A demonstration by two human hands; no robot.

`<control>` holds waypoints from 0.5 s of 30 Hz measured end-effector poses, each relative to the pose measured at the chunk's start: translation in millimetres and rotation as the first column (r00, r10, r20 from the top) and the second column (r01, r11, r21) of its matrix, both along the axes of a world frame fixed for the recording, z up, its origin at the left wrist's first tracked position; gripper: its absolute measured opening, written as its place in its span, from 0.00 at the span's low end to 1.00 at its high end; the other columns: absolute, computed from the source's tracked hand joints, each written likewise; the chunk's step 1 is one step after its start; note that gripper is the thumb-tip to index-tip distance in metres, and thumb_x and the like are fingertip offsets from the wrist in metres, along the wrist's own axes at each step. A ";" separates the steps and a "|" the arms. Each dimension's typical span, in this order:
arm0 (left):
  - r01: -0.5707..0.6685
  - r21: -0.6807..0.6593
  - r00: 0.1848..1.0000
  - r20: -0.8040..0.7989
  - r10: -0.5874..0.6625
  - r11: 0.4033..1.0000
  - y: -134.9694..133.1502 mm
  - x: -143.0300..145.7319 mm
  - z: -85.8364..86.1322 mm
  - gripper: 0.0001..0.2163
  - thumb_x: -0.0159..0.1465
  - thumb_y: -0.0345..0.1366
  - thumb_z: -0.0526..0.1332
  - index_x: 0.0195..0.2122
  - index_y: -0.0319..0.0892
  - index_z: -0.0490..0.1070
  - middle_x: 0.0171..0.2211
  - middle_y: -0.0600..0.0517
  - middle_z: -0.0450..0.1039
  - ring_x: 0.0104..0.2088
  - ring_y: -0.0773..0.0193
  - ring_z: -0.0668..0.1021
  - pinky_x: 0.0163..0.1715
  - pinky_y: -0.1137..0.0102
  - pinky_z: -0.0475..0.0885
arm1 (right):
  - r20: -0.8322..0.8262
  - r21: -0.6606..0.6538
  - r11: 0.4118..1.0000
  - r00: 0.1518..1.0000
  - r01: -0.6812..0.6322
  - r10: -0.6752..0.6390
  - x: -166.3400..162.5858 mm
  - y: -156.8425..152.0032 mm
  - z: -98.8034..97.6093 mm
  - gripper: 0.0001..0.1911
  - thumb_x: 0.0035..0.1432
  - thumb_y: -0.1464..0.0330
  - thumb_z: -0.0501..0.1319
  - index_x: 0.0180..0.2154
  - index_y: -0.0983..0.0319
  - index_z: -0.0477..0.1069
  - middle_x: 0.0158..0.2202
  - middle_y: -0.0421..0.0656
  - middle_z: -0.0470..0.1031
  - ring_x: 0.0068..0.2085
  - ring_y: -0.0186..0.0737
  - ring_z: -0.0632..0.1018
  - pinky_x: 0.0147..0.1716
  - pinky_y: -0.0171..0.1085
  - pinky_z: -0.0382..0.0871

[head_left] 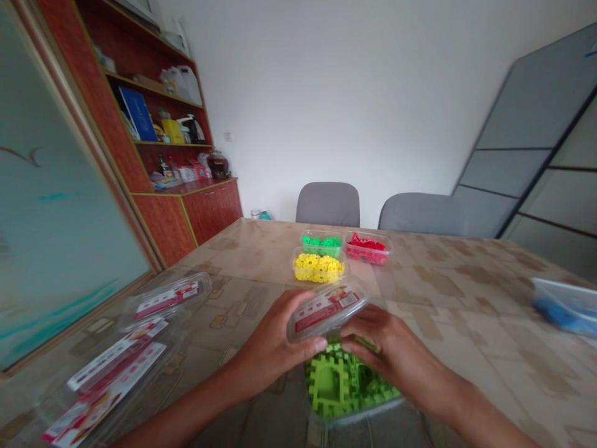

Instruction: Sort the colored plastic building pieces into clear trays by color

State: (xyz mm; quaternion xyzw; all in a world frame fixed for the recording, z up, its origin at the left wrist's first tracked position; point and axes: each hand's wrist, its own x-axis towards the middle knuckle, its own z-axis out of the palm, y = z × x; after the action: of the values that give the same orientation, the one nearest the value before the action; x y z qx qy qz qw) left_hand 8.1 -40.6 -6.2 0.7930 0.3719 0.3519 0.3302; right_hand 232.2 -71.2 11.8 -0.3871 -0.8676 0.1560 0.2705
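Note:
My left hand (pixel 284 342) holds a clear plastic lid (pixel 328 309) with a red and white label, thumb at its near edge and fingers along the far side. The lid is tilted above an open clear tub of light-green toy building pieces (pixel 329 384), which are flat with notched edges. My right hand (pixel 385 339) is closed, its bent fingers at the lid's right end and just over the tub; its fingertips are partly hidden. My right hand and wrist cover the tub's right side.
Farther back stand clear tubs of yellow pieces (pixel 319 267), green pieces (pixel 321 242) and red pieces (pixel 367 247). At the right edge is a tub of blue pieces (pixel 566 309). Labelled clear lids (pixel 163 298) lie at the left. Two grey chairs (pixel 328 203) stand behind the table.

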 end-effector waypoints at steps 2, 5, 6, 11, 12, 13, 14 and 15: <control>-0.005 -0.001 1.000 -0.005 0.005 1.000 -0.7 0.3 1.3 0.26 0.59 0.42 0.63 0.58 0.49 0.60 0.59 0.48 0.62 0.59 0.49 0.66 0.58 0.55 0.61 | -0.015 -0.050 0.998 0.999 -0.029 0.028 -3.6 -2.6 -3.7 0.07 0.58 0.76 0.61 0.30 0.60 0.73 0.34 0.40 0.76 0.36 0.37 0.76 0.37 0.34 0.68; 0.007 -0.011 1.000 -0.020 -0.007 1.000 -3.7 -0.1 6.3 0.27 0.59 0.42 0.63 0.59 0.48 0.59 0.60 0.47 0.61 0.59 0.49 0.65 0.58 0.54 0.61 | -0.082 -0.068 0.998 0.997 -0.016 0.010 1.5 -3.6 0.6 0.06 0.61 0.73 0.60 0.32 0.60 0.74 0.32 0.40 0.77 0.34 0.36 0.76 0.36 0.34 0.67; 0.009 -0.016 1.000 -0.027 -0.009 1.000 -5.1 -0.3 8.0 0.27 0.59 0.42 0.63 0.59 0.48 0.59 0.60 0.47 0.60 0.59 0.49 0.64 0.58 0.54 0.61 | -0.107 -0.059 0.998 0.994 0.026 -0.032 7.1 -2.8 4.6 0.07 0.62 0.70 0.58 0.33 0.60 0.74 0.32 0.40 0.77 0.34 0.36 0.76 0.35 0.34 0.67; -0.019 0.022 0.998 -0.064 0.020 1.000 -13.6 0.8 9.0 0.27 0.58 0.40 0.63 0.59 0.49 0.59 0.62 0.47 0.57 0.61 0.47 0.62 0.59 0.51 0.58 | -0.082 -0.075 0.954 0.952 0.290 -0.295 51.2 9.1 17.3 0.15 0.63 0.62 0.54 0.28 0.61 0.71 0.23 0.39 0.71 0.24 0.35 0.71 0.25 0.33 0.62; -0.016 0.045 0.997 -0.079 0.019 0.999 -15.5 2.0 7.7 0.28 0.57 0.40 0.64 0.59 0.49 0.59 0.63 0.47 0.56 0.62 0.47 0.60 0.60 0.50 0.57 | -0.096 -0.099 0.942 0.939 0.321 -0.330 59.1 12.0 16.0 0.16 0.63 0.61 0.53 0.28 0.61 0.71 0.22 0.39 0.71 0.24 0.35 0.71 0.24 0.32 0.62; -0.009 0.065 0.995 -0.099 0.015 0.998 -17.3 3.5 6.2 0.29 0.56 0.40 0.64 0.59 0.49 0.59 0.63 0.47 0.54 0.62 0.46 0.59 0.60 0.49 0.56 | -0.119 -0.125 0.930 0.925 0.346 -0.360 65.6 14.6 13.6 0.16 0.63 0.60 0.52 0.29 0.61 0.71 0.23 0.39 0.70 0.24 0.35 0.71 0.25 0.32 0.62; 0.005 0.078 0.992 -0.124 0.005 0.997 -18.9 5.1 4.9 0.30 0.55 0.40 0.65 0.59 0.50 0.59 0.64 0.47 0.54 0.63 0.46 0.58 0.60 0.48 0.55 | -0.141 -0.148 0.920 0.912 0.364 -0.384 70.5 16.4 10.4 0.17 0.63 0.59 0.51 0.31 0.61 0.71 0.23 0.39 0.70 0.25 0.36 0.71 0.25 0.32 0.62; 0.017 0.084 0.989 -0.148 -0.004 0.996 -20.4 6.6 4.0 0.32 0.54 0.40 0.66 0.59 0.50 0.59 0.64 0.47 0.53 0.63 0.45 0.57 0.60 0.48 0.56 | -0.150 -0.164 0.912 0.905 0.375 -0.399 73.8 17.2 6.6 0.17 0.63 0.58 0.50 0.31 0.61 0.71 0.23 0.39 0.70 0.24 0.35 0.70 0.25 0.32 0.62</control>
State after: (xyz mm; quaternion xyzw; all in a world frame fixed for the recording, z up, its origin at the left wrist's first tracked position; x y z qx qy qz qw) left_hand 14.7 -61.0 -2.2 0.8322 0.3758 0.3059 0.2696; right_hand 305.9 -54.0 18.4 -0.5529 -0.7330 0.1903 0.3475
